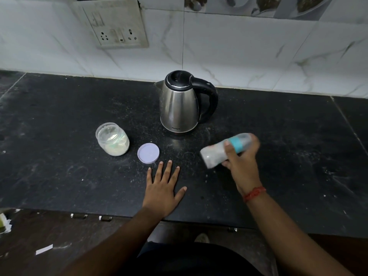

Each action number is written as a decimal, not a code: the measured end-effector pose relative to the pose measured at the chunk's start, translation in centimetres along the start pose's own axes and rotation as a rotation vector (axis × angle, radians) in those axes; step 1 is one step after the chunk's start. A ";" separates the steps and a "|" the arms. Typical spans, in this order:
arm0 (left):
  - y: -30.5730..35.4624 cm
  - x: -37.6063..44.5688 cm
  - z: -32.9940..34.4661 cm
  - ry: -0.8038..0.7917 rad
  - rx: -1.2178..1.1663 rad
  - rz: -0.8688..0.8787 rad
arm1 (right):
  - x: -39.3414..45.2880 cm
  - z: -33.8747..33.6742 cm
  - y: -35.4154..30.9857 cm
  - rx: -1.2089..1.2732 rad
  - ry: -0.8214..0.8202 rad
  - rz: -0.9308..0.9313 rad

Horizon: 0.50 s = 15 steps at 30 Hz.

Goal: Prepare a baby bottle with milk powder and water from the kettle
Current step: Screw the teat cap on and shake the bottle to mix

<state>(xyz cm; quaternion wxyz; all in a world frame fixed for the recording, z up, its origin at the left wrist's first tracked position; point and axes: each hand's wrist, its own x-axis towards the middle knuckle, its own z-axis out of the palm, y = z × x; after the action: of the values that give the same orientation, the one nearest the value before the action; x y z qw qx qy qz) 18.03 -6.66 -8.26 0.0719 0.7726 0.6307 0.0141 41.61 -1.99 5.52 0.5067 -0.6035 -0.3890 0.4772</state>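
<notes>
bottle: baby bottle (225, 150) tipped sideways, blurry, capped, right of the kettle (179, 104)
right hand (242, 162): fingers wrapped round it
left hand (163, 188): flat on worktop (79, 108)
progress: looks like mixing; powder jar (112, 139) unlidded

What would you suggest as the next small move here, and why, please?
Probably keep shaking a little, then stand the baby bottle upright on the counter. The right hand grips it tilted and motion-blurred, its teal collar on. The powder jar stands open beside its lid, the kettle is shut, and the left hand rests flat.
</notes>
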 end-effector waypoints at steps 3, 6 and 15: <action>-0.1 0.0 0.0 -0.001 -0.003 -0.003 | 0.2 0.0 0.1 -0.110 -0.116 -0.013; 0.1 0.0 0.0 0.007 -0.009 -0.003 | 0.3 -0.4 0.1 0.057 0.080 -0.038; 0.1 0.0 -0.3 -0.017 0.005 -0.007 | 1.2 -0.2 -0.2 -0.063 -0.073 -0.027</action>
<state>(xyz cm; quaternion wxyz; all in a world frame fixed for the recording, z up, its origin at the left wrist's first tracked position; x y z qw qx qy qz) 18.06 -6.67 -8.00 0.0754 0.7706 0.6328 0.0058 42.13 -0.89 5.50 0.4794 -0.5961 -0.4300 0.4795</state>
